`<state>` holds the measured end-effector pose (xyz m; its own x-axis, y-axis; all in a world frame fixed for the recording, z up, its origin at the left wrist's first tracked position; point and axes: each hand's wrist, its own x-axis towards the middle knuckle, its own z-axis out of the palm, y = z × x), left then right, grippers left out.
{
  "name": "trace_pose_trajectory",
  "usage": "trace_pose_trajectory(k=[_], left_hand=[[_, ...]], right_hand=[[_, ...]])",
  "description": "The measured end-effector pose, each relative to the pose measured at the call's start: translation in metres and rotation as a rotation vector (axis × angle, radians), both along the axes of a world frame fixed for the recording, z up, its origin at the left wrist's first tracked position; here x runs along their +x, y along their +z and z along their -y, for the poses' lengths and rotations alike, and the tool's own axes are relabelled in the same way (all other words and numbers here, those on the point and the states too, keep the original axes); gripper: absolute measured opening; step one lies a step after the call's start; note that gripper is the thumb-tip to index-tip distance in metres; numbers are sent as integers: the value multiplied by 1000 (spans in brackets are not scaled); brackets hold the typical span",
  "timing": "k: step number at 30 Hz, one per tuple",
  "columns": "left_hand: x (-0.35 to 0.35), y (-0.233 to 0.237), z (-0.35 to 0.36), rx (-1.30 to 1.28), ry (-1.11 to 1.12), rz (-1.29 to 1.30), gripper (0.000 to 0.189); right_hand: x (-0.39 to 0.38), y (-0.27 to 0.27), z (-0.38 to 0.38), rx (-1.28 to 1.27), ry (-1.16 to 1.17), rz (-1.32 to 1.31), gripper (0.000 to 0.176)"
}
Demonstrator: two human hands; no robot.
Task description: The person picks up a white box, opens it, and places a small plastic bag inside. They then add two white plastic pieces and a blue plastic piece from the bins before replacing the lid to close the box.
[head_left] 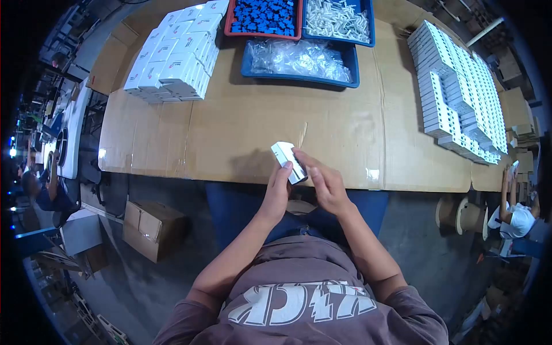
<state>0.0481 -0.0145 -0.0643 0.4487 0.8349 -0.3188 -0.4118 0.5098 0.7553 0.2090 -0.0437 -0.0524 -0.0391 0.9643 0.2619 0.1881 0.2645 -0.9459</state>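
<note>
A small white box (pixel 286 157) with dark markings is held tilted between my two hands, just over the near edge of the cardboard-covered table (pixel 230 129). My left hand (pixel 277 192) is closed on its lower left side, thumb on the near face. Against the right side rest the fingers of my right hand (pixel 326 185), bent round the box with the thumb raised apart. Part of the box's lower end is covered by my fingers, and whatever is inside it cannot be seen.
Stacked white boxes (pixel 183 64) stand at the left; long rows of boxes (pixel 460 95) at the right. Trays hold blue parts (pixel 264 16), white plastic pieces (pixel 336 20) and clear bags (pixel 299 57). A carton (pixel 152 227) is on the floor. Co-workers (pixel 520 215) are at both sides.
</note>
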Motion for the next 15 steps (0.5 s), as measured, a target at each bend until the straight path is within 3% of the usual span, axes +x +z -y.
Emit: trace_pose_trajectory(k=[1,5,9,12,15], left_hand=[[-1,0,-2,61,-6,-48,53],[-4,15,-5,250,-83,-153,82],[-10,11,-4,407,-174,-187,91],[-12,9,-4,442,-208,-216,92],[-15,6,-4,446,-230,-232,93]], right_hand=[[-2,5,3,-151,-56,-109,40],[-4,13,-1,-310,-123,-414,47],[-7,26,0,-393,-101,-374,58],[-7,18,1,-287,-97,-282,56],[-3,15,2,-122,-103,-22,54]])
